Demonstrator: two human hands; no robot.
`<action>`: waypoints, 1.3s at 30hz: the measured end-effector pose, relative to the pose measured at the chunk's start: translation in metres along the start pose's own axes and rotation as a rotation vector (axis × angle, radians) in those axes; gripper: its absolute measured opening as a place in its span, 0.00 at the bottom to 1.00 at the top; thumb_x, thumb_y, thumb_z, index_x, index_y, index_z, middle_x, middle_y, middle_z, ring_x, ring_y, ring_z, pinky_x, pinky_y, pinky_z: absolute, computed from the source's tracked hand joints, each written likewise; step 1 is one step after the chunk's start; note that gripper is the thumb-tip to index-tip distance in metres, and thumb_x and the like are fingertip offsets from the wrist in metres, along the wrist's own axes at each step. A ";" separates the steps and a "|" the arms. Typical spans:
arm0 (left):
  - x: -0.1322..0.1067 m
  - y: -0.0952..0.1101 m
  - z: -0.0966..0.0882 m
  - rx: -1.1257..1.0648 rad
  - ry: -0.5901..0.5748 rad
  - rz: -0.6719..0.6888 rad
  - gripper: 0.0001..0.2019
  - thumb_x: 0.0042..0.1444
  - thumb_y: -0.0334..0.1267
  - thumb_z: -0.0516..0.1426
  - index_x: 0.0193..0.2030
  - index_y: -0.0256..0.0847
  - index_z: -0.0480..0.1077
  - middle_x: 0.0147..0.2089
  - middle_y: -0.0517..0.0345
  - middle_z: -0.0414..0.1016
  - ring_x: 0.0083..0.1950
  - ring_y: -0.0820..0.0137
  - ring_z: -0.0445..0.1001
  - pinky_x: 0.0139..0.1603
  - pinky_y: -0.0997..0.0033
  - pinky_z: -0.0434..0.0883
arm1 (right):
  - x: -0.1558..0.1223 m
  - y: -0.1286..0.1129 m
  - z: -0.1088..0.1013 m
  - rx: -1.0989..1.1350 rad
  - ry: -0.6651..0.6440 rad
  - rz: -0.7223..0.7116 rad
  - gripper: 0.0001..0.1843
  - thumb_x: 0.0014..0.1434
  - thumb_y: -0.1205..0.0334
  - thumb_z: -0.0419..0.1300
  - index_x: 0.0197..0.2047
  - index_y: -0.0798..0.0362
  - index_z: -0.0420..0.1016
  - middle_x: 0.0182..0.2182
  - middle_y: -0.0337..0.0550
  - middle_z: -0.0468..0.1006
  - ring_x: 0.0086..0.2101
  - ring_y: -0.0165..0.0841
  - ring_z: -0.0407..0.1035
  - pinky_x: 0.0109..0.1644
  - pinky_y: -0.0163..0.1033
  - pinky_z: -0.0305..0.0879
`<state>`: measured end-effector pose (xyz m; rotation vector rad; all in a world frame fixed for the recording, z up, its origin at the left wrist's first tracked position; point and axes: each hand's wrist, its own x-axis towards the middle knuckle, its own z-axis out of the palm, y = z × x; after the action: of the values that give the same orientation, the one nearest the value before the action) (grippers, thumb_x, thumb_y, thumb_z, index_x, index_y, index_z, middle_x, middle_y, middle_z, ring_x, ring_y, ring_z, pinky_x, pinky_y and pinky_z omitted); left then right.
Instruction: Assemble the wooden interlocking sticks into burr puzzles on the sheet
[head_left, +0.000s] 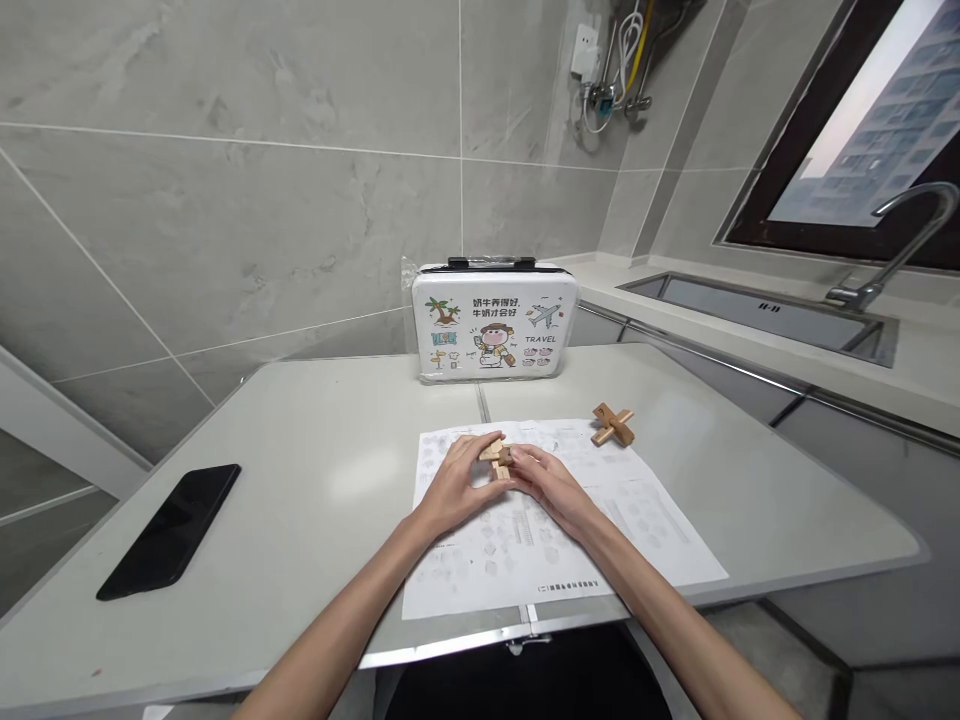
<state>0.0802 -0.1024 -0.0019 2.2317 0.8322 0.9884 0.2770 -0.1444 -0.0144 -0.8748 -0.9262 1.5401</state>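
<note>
Both my hands meet over a printed instruction sheet (645, 530) on the white table (315, 470). My left hand (457, 485) and my right hand (551, 485) have their fingers closed around a small wooden puzzle piece (496, 458) held between them, just above the paper. A second wooden puzzle (613, 424), cross-shaped and assembled, lies on the sheet's far right corner, apart from my right hand.
A small white case (495, 322) with cartoon prints and the word TRAVEL stands at the table's back against the tiled wall. A black phone (171, 529) lies at the left. A steel sink (757, 310) with a tap (896, 245) is at the right.
</note>
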 end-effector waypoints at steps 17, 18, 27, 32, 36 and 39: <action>0.001 0.005 -0.001 -0.091 -0.034 -0.071 0.35 0.61 0.48 0.68 0.73 0.51 0.64 0.71 0.48 0.71 0.71 0.52 0.71 0.72 0.49 0.67 | -0.002 0.000 0.008 -0.365 0.068 -0.189 0.28 0.65 0.31 0.60 0.50 0.46 0.74 0.41 0.46 0.86 0.39 0.44 0.82 0.48 0.50 0.77; 0.001 0.006 -0.001 -0.110 -0.032 -0.083 0.35 0.60 0.48 0.68 0.72 0.50 0.65 0.71 0.49 0.72 0.70 0.52 0.71 0.71 0.49 0.68 | -0.002 0.000 0.008 -0.435 0.097 -0.225 0.27 0.65 0.30 0.59 0.49 0.46 0.74 0.40 0.45 0.85 0.37 0.44 0.81 0.47 0.49 0.76; 0.002 0.015 -0.002 -0.160 -0.049 -0.082 0.32 0.58 0.40 0.69 0.68 0.50 0.68 0.66 0.50 0.76 0.62 0.56 0.76 0.67 0.53 0.71 | -0.004 0.000 0.004 -0.580 0.139 -0.276 0.28 0.69 0.33 0.57 0.28 0.47 0.71 0.21 0.37 0.75 0.23 0.36 0.68 0.35 0.43 0.66; 0.003 0.014 -0.003 -0.148 -0.072 -0.062 0.32 0.59 0.39 0.68 0.69 0.50 0.66 0.67 0.50 0.74 0.63 0.55 0.75 0.68 0.51 0.70 | 0.001 0.004 0.001 -0.470 0.108 -0.217 0.29 0.66 0.31 0.59 0.32 0.49 0.73 0.20 0.35 0.76 0.19 0.32 0.66 0.26 0.37 0.62; 0.003 0.006 -0.001 -0.125 -0.091 -0.087 0.36 0.58 0.40 0.68 0.71 0.51 0.63 0.70 0.49 0.71 0.66 0.54 0.74 0.69 0.50 0.70 | 0.008 0.008 -0.005 -0.332 0.134 -0.191 0.29 0.60 0.30 0.64 0.36 0.50 0.73 0.21 0.35 0.77 0.17 0.29 0.66 0.21 0.34 0.60; 0.003 -0.003 0.002 -0.072 -0.067 -0.126 0.40 0.57 0.44 0.70 0.73 0.50 0.59 0.69 0.46 0.71 0.66 0.53 0.74 0.68 0.48 0.70 | 0.014 0.011 -0.012 -0.206 0.205 -0.178 0.30 0.58 0.30 0.67 0.35 0.51 0.73 0.25 0.40 0.80 0.19 0.31 0.70 0.21 0.35 0.66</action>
<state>0.0820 -0.0982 -0.0038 2.1122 0.8822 0.8669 0.2809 -0.1307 -0.0299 -1.0461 -0.9959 1.1939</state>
